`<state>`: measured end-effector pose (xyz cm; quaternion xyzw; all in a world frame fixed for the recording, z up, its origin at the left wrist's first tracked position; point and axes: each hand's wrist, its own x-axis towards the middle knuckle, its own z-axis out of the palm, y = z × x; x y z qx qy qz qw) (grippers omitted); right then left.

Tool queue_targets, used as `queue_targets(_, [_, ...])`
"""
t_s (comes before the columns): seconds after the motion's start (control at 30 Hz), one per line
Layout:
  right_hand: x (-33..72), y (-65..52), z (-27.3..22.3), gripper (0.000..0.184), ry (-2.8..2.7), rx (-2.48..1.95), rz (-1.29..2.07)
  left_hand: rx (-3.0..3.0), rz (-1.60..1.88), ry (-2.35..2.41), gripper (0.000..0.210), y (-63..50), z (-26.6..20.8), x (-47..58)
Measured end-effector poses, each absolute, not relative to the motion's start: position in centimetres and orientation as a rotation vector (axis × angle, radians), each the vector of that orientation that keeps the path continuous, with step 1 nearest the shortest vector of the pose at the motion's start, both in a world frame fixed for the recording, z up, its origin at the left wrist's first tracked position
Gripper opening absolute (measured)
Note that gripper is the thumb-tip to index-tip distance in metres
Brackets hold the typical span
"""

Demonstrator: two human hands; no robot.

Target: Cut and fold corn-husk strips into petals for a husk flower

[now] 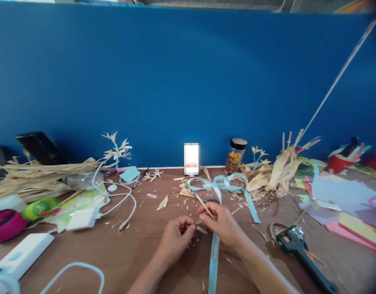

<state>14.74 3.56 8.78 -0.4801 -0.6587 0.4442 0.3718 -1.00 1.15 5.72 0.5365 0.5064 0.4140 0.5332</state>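
My right hand (220, 222) pinches a thin pale stick (205, 206) between thumb and fingers, its tip slanting up and to the left. Close by on the left, my left hand (177, 237) is closed with thumb and forefinger together; a small thin piece may be between them, too small to name. A light blue ribbon (214, 265) runs beneath my right hand and loops on the table behind it. Around both hands lie small husk scraps, with one larger dried husk piece (187, 192) just beyond.
A glue gun (305, 255) lies at right, near coloured papers (343, 196). Behind stand a bright phone-like screen (192, 159), a jar (236, 156) and dried husks (276, 171). Husk flowers (116, 149), a white charger (83, 218) with cable and a power strip (22, 255) are at left.
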Motion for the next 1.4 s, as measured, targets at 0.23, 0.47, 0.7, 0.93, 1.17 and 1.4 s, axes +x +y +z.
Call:
queue_targets(0.23, [14.1, 3.1, 7.8, 0.016, -1.748, -1.131, 1.320, 1.098, 1.128, 1.220, 0.026, 1.6, 6.1, -1.4])
queue_targets(0.47, [13.5, 3.1, 7.0, 0.023, -1.637, -1.155, 1.393, 1.009, 1.110, 1.095, 0.024, 1.3, 6.4, -1.0])
queue_targets(0.7, [13.7, 3.1, 7.9, 0.024, -1.572, -1.161, 1.355, 0.868, 1.141, 1.043, 0.020, 1.3, 6.7, -1.4])
queue_targets(0.93, [14.0, 3.3, 8.4, 0.030, -1.549, -1.202, 1.320, 0.759, 1.143, 1.037, 0.022, 1.5, 6.6, -1.5])
queue_targets(1.17, [13.3, 2.8, 8.0, 0.027, -1.564, -1.126, 1.415, 0.850, 1.096, 1.056, 0.020, 1.6, 6.1, -1.3])
queue_targets(1.4, [13.3, 2.9, 8.3, 0.019, -1.847, -1.109, 1.083, 0.920, 1.039, 1.035, 0.018, 1.4, 5.9, -1.2])
